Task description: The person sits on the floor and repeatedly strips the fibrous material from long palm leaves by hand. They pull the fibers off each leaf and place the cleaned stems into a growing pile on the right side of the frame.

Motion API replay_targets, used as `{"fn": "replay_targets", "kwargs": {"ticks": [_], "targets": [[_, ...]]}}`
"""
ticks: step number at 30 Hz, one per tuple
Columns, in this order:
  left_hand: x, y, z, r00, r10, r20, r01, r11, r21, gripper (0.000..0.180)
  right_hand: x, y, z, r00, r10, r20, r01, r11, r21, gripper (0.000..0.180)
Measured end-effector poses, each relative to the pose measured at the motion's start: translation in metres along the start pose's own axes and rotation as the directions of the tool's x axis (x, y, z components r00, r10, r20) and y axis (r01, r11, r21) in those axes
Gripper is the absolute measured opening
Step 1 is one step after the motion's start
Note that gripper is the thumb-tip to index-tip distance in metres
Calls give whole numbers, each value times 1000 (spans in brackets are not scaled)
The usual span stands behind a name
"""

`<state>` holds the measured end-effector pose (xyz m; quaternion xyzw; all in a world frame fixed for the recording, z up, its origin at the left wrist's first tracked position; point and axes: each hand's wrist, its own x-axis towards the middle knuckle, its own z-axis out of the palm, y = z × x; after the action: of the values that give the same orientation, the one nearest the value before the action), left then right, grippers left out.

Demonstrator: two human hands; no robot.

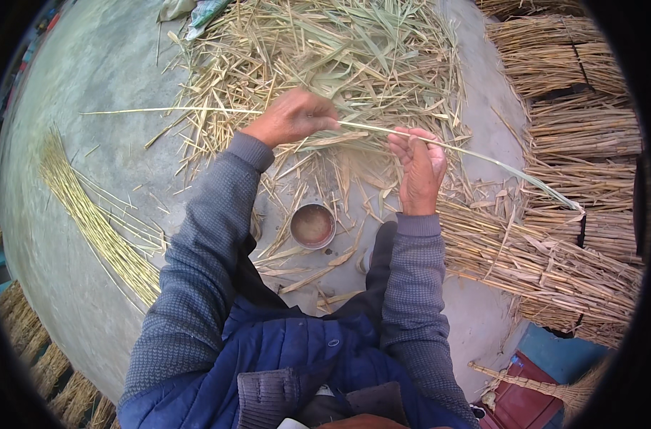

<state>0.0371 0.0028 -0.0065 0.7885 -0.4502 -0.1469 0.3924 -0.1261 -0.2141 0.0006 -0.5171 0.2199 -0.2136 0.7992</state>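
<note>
The left hand (297, 118) covers a bit of the long, thin stalk (372, 129), and most of that hand's fingertips are hidden. The stalk's skinny tip, at 10 o'clock, is pale and hard to see on the gray floor (118, 168). The left sleeve (197, 250) hides the low end of the yellow stalk bundle (100, 214) at 9 o'clock. The dark round edge cuts off the big dry bundles (583, 136) at 2 and 3 o'clock, and the red thing (522, 393) at 5 o'clock too.

The stalk runs long ways from 10 o'clock to 3 o'clock, dipping down at its pale green, leafy end.

It is up above the floor, in both hands. The left hand is closed around it, back side up. The right hand (422, 175) has its palm showing and pinches it with thumb and fingers; how tight, I can't tell. A short piece shows between the hands. The messy leaf pile (325, 43) is at 12 o'clock, and a round bowl (312, 226) sits near the middle.
</note>
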Motion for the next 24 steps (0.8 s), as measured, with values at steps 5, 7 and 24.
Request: {"fn": "replay_targets", "kwargs": {"ticks": [5,7,24], "targets": [[2,13,2,995,19,-93,-4,988,156,19,0,4,5,999,0,41,0,1000,3,16],[2,15,5,990,68,-121,-42,977,209,18,-2,9,8,995,21,99,-23,1000,21,19],[-17,4,18,962,245,-120,-178,897,404,21,7,39,-8,975,-153,159,215,500,-839,13]]}}
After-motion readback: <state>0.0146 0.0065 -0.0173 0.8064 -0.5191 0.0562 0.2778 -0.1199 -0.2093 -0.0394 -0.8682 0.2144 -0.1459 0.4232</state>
